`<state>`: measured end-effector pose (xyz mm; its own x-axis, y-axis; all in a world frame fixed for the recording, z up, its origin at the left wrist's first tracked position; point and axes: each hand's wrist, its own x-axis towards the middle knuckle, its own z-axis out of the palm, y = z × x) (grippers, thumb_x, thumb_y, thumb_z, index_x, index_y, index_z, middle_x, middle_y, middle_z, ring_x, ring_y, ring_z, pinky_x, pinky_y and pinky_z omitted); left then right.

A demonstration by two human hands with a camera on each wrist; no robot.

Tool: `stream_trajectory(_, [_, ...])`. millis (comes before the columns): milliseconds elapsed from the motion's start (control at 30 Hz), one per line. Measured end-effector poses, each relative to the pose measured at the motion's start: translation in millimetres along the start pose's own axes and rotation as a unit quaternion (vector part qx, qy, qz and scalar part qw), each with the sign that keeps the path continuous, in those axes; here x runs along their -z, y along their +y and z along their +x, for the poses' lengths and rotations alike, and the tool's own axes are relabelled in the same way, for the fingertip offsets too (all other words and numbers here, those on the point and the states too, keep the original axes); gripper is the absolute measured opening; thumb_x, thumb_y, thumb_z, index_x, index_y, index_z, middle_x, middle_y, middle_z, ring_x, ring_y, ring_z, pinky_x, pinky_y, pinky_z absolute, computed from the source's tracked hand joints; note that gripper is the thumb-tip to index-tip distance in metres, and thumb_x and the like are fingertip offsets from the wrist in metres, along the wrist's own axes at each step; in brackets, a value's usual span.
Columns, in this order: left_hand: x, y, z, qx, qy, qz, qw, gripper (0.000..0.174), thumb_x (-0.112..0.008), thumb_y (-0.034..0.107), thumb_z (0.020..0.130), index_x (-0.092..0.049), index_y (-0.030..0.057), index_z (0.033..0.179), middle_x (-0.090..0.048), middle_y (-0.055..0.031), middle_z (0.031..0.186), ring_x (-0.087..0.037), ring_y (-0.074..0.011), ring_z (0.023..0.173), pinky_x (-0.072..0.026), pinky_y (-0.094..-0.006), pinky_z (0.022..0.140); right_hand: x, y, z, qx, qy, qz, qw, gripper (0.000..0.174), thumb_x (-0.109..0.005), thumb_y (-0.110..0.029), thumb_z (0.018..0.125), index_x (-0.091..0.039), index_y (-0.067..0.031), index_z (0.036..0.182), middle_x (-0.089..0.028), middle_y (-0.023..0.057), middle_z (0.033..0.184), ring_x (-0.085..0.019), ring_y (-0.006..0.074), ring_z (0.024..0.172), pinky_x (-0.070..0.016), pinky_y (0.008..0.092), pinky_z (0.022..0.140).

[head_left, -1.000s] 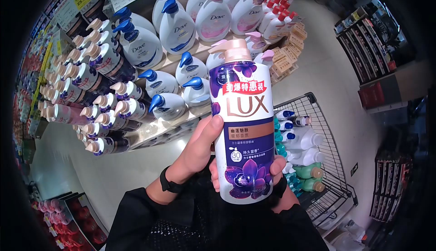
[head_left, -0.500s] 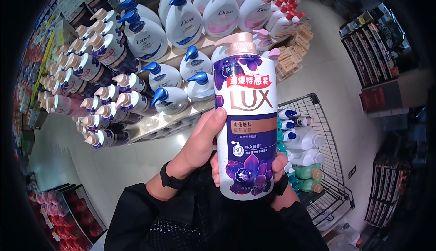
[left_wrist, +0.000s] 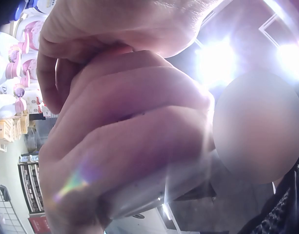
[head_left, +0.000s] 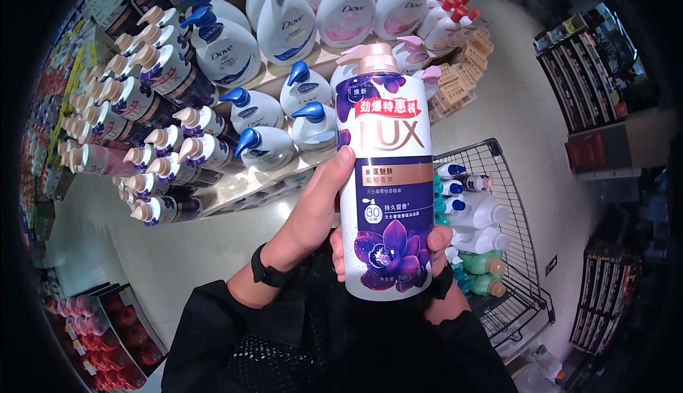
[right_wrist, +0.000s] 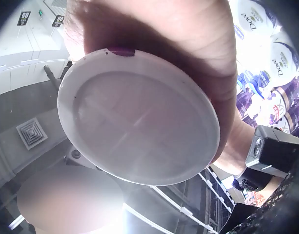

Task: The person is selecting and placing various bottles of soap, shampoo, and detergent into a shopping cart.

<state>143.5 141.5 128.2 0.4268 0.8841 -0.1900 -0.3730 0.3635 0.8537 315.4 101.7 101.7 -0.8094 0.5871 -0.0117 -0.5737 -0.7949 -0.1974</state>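
In the head view a large white-and-purple LUX pump bottle (head_left: pixel 388 187) stands nearly upright before my body, its front label facing me. My left hand (head_left: pixel 313 208) grips its left side, with the thumb lying along the label's edge. Lower down, my right hand (head_left: pixel 440 242) holds the bottle near its base, thumb at the right edge and fingertips showing on the left. Seen from beneath in the right wrist view is the bottle's round white base (right_wrist: pixel 144 122). Curled fingers (left_wrist: pixel 134 107) fill the left wrist view.
Ahead, a display shelf (head_left: pixel 235 187) carries Dove pump bottles (head_left: pixel 286 27) and, on the left, rows of LUX bottles (head_left: pixel 171 80). At my right is a black wire shopping cart (head_left: pixel 523 279) with white and green bottles inside. Red packages (head_left: pixel 107 357) fill a low rack at lower left.
The bottle has shifted slightly up and to the right in the head view, along with both hands. Their hold on it looks the same.
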Motion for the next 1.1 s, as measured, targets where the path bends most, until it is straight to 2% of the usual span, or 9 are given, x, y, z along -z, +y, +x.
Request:
stream_trajectory(300, [0.3,1.6,1.7,0.011,-0.019,0.0,1.0,0.063,-0.029,0.052,0.106,-0.054,-0.0015,0.127,-0.068,-0.0078,0.102,-0.064,-0.0089,0.088,-0.0499,-0.0227,0.081,-1.7,-2.9,-0.8,0.01,0.008,0.0,1.0,0.096,-0.081,-0.036,0.064,-0.04,0.0051,0.139,-0.055,0.0238,0.13,-0.06,0.037,0.119,-0.0485,0.0477,0.104])
stream_trajectory(467, [-11.1,3.2,1.7,-0.09,0.016,0.032,0.995,0.057,-0.06,0.032,0.098,-0.04,-0.0015,0.139,-0.06,-0.012,0.122,-0.058,-0.0136,0.109,-0.0447,-0.0299,0.098,-11.1,-1.0,-6.8,0.095,0.184,-0.185,0.961,0.086,-0.078,-0.03,0.07,-0.039,0.001,0.14,-0.058,0.0156,0.122,-0.064,0.0258,0.107,-0.0527,0.0391,0.095])
stream_trajectory(533, [-15.3,0.6,0.4,-0.098,0.027,0.051,0.993,0.063,-0.068,0.027,0.093,-0.038,-0.001,0.141,-0.058,-0.0119,0.124,-0.056,-0.0142,0.111,-0.0448,-0.0313,0.098,-32.2,-3.8,4.6,0.14,0.266,-0.39,0.87,0.083,-0.078,-0.027,0.074,-0.037,0.0012,0.141,-0.059,0.0149,0.121,-0.063,0.0246,0.107,-0.0518,0.0377,0.092])
stream_trajectory(600, [-10.7,-3.2,0.7,-0.073,0.029,0.091,0.993,0.074,-0.08,0.022,0.084,-0.037,-0.0001,0.141,-0.059,-0.0103,0.122,-0.057,-0.0148,0.112,-0.0467,-0.0335,0.097,-37.8,-0.1,9.0,0.126,0.337,-0.644,0.675,0.089,-0.082,-0.029,0.076,-0.031,0.0037,0.142,-0.057,0.0223,0.122,-0.062,0.0349,0.11,-0.0504,0.0413,0.092])
stream_trajectory(633, [-9.3,-4.5,1.0,-0.042,0.061,0.058,0.996,0.068,-0.079,0.018,0.083,-0.042,0.0007,0.138,-0.062,-0.0099,0.116,-0.061,-0.0167,0.106,-0.0504,-0.0336,0.093,-53.4,3.8,10.2,0.091,0.386,-0.709,0.583,0.087,-0.082,-0.023,0.074,-0.033,0.003,0.142,-0.058,0.0179,0.126,-0.061,0.0272,0.113,-0.0484,0.0375,0.095])
stream_trajectory(700, [-4.0,2.4,0.8,0.013,0.031,-0.129,0.991,0.061,-0.076,0.013,0.083,-0.047,-0.0004,0.134,-0.065,-0.011,0.113,-0.066,-0.0203,0.1,-0.0537,-0.0343,0.091,-65.0,9.3,7.0,0.132,0.357,-0.762,0.524,0.087,-0.082,-0.019,0.073,-0.033,0.0037,0.142,-0.059,0.0185,0.122,-0.063,0.0248,0.108,-0.0484,0.0356,0.093])
stream_trajectory(833, [6.6,7.0,-2.3,0.038,-0.092,-0.302,0.948,0.093,-0.073,0.034,0.072,-0.034,-0.0112,0.143,-0.052,-0.0291,0.135,-0.051,-0.0375,0.13,-0.0437,-0.0492,0.11,-76.1,13.1,-6.0,0.207,0.354,-0.641,0.649,0.077,-0.083,-0.019,0.074,-0.042,0.0055,0.134,-0.063,0.0188,0.111,-0.067,0.0243,0.098,-0.0528,0.0328,0.086])
stream_trajectory(967, [-0.2,21.4,-11.9,0.0,-0.117,-0.25,0.961,0.104,-0.075,0.036,0.063,-0.031,-0.0095,0.145,-0.049,-0.0326,0.137,-0.051,-0.0436,0.129,-0.0434,-0.0527,0.109,-71.6,3.4,-13.6,0.028,0.289,-0.577,0.763,0.067,-0.08,-0.017,0.076,-0.048,0.0037,0.131,-0.065,0.0156,0.117,-0.067,0.0221,0.102,-0.0514,0.0342,0.091])
stream_trajectory(1100, [-0.6,17.0,-19.1,0.027,-0.13,-0.246,0.96,0.101,-0.076,0.032,0.064,-0.032,-0.0093,0.145,-0.051,-0.0318,0.135,-0.052,-0.0427,0.128,-0.0444,-0.0501,0.109,-79.5,15.1,-6.0,0.047,0.281,-0.453,0.845,0.067,-0.077,-0.019,0.072,-0.051,0.0025,0.131,-0.065,0.0094,0.118,-0.062,0.018,0.109,-0.0479,0.0334,0.096])
